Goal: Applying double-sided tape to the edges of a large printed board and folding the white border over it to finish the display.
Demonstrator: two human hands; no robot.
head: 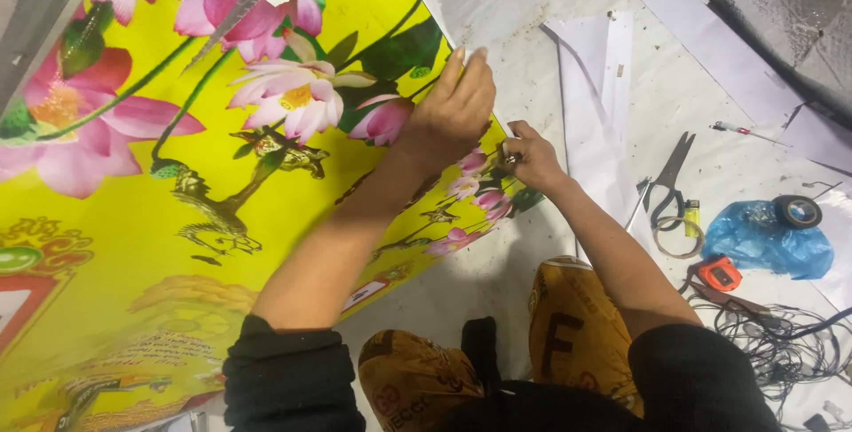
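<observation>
Banner, yellow with pink lotus print, lies flat on the floor and fills the left side. Left hand presses on its right edge, fingers straight and together. Right hand just beside, fingertips pinching a small metal piece at the same edge. Scissors, tape roll well off right.
</observation>
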